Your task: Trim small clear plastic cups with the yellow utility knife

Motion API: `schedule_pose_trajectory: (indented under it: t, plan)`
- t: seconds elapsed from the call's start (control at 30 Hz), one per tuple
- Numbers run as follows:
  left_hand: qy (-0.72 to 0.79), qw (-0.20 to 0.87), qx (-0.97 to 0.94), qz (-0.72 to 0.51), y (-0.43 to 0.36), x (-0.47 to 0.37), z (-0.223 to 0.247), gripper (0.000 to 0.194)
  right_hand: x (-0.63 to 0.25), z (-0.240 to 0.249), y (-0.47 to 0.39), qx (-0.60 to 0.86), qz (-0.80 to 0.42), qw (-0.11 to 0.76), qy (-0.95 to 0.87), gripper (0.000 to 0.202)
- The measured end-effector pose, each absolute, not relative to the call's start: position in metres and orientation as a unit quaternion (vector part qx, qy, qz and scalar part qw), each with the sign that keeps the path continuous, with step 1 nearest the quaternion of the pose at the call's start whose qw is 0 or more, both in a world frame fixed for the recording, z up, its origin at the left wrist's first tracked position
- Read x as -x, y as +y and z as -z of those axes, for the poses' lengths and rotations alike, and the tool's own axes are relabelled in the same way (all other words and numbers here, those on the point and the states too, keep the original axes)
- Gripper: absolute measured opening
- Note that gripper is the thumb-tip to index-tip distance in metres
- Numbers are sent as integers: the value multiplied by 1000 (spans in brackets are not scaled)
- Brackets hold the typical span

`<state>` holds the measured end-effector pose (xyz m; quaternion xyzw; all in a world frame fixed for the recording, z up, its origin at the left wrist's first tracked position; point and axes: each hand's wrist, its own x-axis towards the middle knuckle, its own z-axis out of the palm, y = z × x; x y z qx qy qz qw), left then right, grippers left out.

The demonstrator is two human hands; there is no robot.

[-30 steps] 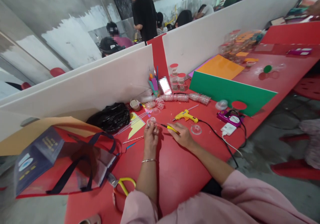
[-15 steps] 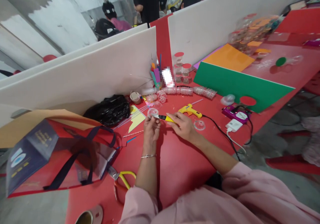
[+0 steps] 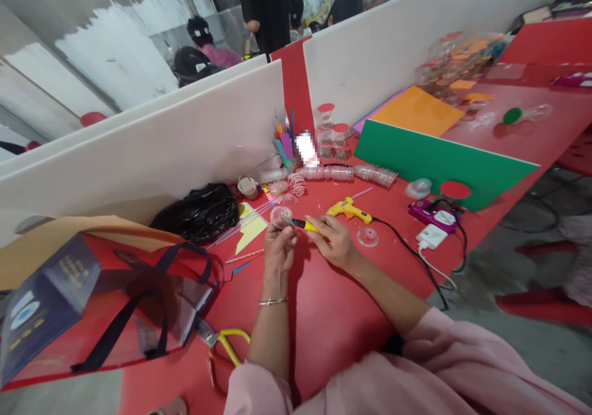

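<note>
My left hand (image 3: pixel 279 246) is closed on the edge of a small clear plastic lid (image 3: pixel 280 214), held up above the red table. In my right hand (image 3: pixel 336 240) is a yellow and black utility knife (image 3: pixel 309 224), its blade pointing left and lying against or just over the lid. I cannot tell whether the blade cuts into the plastic. Just beyond my right hand lies a yellow glue gun (image 3: pixel 350 209) with a black cord. Another clear round lid (image 3: pixel 367 237) rests on the table to the right of that hand.
Scissors (image 3: pixel 226 344) and a large shopping bag (image 3: pixel 106 304) lie on the left, with a black plastic bag (image 3: pixel 198 211) behind. Stacked clear cups (image 3: pixel 340 172) line the back. A green board (image 3: pixel 439 162) and a purple power strip (image 3: pixel 432 215) are at the right.
The camera view has shifted slightly. The lid and knife stay together in my hands, with the lid turned a little and the blade angled slightly differently.
</note>
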<state>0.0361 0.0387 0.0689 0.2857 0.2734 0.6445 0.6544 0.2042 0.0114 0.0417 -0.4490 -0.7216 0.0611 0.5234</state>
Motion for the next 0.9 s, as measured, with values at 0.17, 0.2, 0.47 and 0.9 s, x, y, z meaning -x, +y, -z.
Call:
schedule_pose_trajectory:
  t: [0.17,0.2,0.47,0.9]
  plan:
    - [285,648,-259,-657,38,-42,-71,44,-202,-41,9,446,-58,518,-727,45]
    - [286,646,-254,-660,38,-43,-72,45,-201,-41,8,449,-50,514,-729,45]
    - [286,644,-260,-660,36,-44,-77,46,-203,-45,7,472,27,490,-733,45]
    - [291,637,-269,-661,39,-45,-69,51,-207,-42,9,475,64,473,-739,48]
